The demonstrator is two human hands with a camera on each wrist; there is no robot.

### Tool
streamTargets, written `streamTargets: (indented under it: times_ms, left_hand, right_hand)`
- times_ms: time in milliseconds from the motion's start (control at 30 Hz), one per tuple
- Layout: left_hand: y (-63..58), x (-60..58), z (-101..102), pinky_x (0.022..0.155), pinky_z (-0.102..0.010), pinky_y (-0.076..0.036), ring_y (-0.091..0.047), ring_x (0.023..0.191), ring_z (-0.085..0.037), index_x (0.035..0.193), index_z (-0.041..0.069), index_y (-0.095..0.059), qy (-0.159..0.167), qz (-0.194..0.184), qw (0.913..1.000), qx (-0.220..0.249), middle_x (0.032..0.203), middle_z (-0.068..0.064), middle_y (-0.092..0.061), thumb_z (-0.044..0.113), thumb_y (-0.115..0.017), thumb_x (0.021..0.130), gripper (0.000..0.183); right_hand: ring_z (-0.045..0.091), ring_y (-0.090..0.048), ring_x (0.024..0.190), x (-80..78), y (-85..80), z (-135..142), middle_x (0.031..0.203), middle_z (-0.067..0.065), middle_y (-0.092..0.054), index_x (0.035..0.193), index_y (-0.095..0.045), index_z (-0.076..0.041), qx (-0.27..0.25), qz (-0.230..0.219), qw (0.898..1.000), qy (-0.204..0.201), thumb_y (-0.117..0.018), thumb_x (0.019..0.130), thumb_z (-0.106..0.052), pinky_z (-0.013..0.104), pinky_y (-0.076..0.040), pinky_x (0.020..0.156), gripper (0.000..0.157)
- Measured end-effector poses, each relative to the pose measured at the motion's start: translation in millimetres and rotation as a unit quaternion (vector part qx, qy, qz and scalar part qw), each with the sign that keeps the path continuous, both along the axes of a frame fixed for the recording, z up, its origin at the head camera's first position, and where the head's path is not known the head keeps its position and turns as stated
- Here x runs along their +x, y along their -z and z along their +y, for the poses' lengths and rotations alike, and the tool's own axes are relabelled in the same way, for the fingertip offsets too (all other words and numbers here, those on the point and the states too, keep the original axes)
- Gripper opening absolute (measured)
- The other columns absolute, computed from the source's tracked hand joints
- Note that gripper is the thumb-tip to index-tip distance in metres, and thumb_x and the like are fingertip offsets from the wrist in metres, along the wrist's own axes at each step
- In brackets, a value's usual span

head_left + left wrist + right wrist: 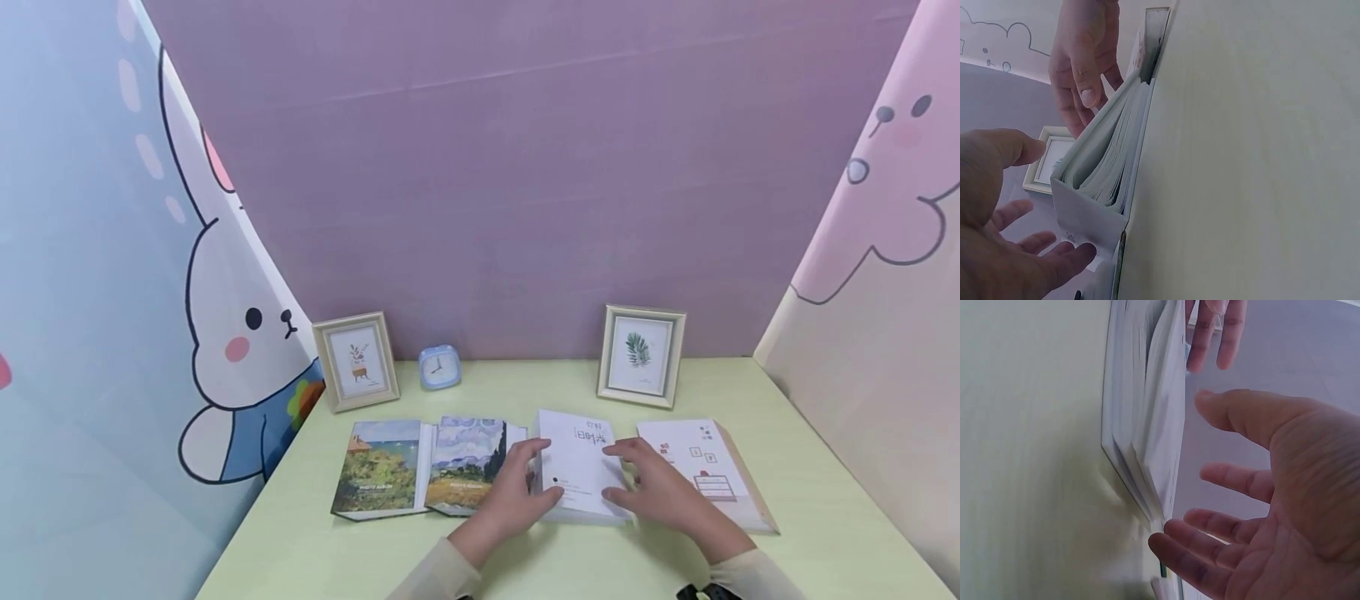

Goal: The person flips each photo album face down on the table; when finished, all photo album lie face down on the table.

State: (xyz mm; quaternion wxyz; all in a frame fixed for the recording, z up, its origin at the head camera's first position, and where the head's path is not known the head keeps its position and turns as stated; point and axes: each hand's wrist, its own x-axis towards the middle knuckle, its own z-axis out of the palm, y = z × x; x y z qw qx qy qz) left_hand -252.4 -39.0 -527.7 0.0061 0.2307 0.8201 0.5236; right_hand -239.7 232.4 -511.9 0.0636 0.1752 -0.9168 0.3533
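Note:
A thick white album (576, 467) with printed lettering lies flat on the table, between two hands. My left hand (517, 493) hovers at its left side, fingers spread and loosely bent, thumb over the cover's near left corner. In the left wrist view a gap shows between that hand and the album's spine (1088, 215). At the right side is my right hand (663, 493), its thumb and fingers apart along the edge. The right wrist view shows its fingertips (1160, 542) close by the album's page edges (1141, 406). Neither hand grips it.
Two painted-cover photo albums (381, 467) (461, 462) lie to the left, and an album with a furniture drawing (705, 467) lies to the right. Behind stand two picture frames (357, 362) (642, 357) and a small blue clock (439, 367). Fabric walls (480, 183) enclose the table.

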Motion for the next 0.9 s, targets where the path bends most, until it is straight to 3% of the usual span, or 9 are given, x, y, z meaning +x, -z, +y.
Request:
streamTargets:
  times_ms: [100,233,467,567,767,900]
  left_hand:
    - [0.9,0.7,-2,0.111,-0.051,-0.048,-0.045,0.142,-0.04,0.155,0.008,-0.044,-0.005,-0.019,0.9997,0.011,0.157,-0.014,-0.041,0.017,-0.081,0.09,0.076]
    - [3.0,2.3,-5,0.11,-0.051,-0.049,-0.047,0.14,-0.045,0.157,0.003,-0.038,-0.004,-0.051,0.9981,0.035,0.156,-0.022,-0.04,0.015,-0.08,0.091,0.08]
    - [8.1,1.8,-9,0.111,-0.045,-0.048,-0.05,0.139,-0.045,0.157,-0.004,-0.033,0.005,-0.095,0.9945,0.046,0.154,-0.03,-0.042,0.014,-0.08,0.092,0.082]
    - [7.9,2.3,-10,0.111,-0.042,-0.049,-0.052,0.137,-0.043,0.156,-0.004,-0.036,0.003,-0.1,0.9946,0.027,0.152,-0.03,-0.046,0.018,-0.081,0.092,0.082]
    - [7.7,3.9,-12,0.11,-0.039,-0.049,-0.053,0.138,-0.04,0.154,-0.007,-0.039,0.006,-0.11,0.9938,0.011,0.152,-0.03,-0.047,0.02,-0.079,0.093,0.078]
    - [7.9,4.1,-12,0.11,-0.039,-0.049,-0.053,0.138,-0.041,0.154,-0.007,-0.039,0.007,-0.118,0.9928,0.017,0.152,-0.03,-0.047,0.02,-0.079,0.093,0.077]
  right_hand:
    - [0.038,-0.061,0.122,-1.8,2.1,-4,0.14,0.015,-0.058,0.138,-0.066,-0.007,0.024,0.004,1.0,0.0,-0.09,0.082,-0.032,0.059,-0.052,0.103,0.066]
    - [0.032,-0.062,0.117,-3.8,3.9,-7,0.141,0.017,-0.058,0.138,-0.065,-0.006,0.027,0.002,1.0,0.006,-0.091,0.081,-0.032,0.054,-0.054,0.099,0.068]
    - [0.04,-0.059,0.124,-4.1,7.5,-8,0.139,0.019,-0.059,0.136,-0.066,-0.006,0.03,0.0,0.999,0.012,-0.093,0.078,-0.036,0.061,-0.051,0.104,0.07]
    - [0.039,-0.062,0.118,-2.7,8.9,-7,0.137,0.019,-0.059,0.135,-0.067,-0.006,0.028,-0.012,0.999,0.019,-0.094,0.077,-0.037,0.059,-0.054,0.1,0.071]
    - [0.024,-0.066,0.101,1.8,9.4,-5,0.132,0.012,-0.06,0.134,-0.068,-0.006,0.016,-0.066,0.997,0.042,-0.095,0.074,-0.038,0.045,-0.059,0.083,0.073]
    - [0.022,-0.066,0.1,2.8,11.0,-6,0.13,0.012,-0.06,0.135,-0.068,-0.005,0.01,-0.074,0.997,0.037,-0.094,0.074,-0.04,0.041,-0.059,0.082,0.074]
